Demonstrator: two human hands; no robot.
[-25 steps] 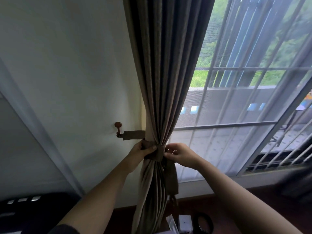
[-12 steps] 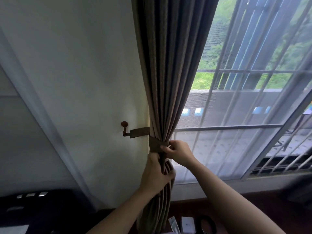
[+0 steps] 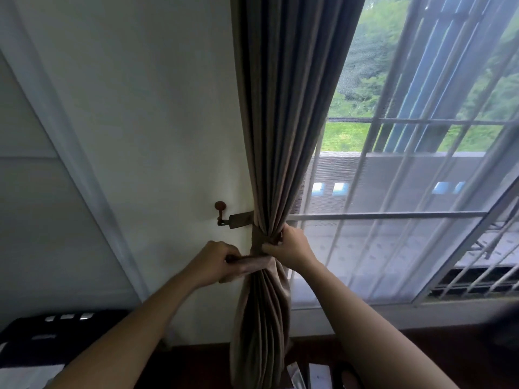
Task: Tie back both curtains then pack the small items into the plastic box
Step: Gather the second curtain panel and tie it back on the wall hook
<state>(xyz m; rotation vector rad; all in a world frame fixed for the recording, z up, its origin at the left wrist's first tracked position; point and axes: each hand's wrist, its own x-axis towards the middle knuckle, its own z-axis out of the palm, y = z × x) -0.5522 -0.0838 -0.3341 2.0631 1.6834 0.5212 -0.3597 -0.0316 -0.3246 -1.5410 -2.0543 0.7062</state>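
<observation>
A grey-brown curtain (image 3: 283, 113) hangs gathered beside the window. A matching fabric tieback (image 3: 241, 220) runs from a brown wall hook (image 3: 220, 211) to the bunched folds. My left hand (image 3: 214, 263) grips the loose end of the tieback, drawn out to the left of the curtain. At the gathered waist, my right hand (image 3: 290, 247) pinches the band and folds. Small items (image 3: 318, 374) lie on the dark floor at the bottom edge, partly cut off.
A white wall (image 3: 157, 108) stands left of the curtain. A barred window (image 3: 407, 214) with a sheer screen fills the right. A black object with pale keys (image 3: 61, 332) sits at lower left. Dark wooden floor (image 3: 196, 363) lies below.
My left hand left the curtain folds below the band and now pulls the tieback end out to the left. My right hand stays at the waist. The view has shifted right.
</observation>
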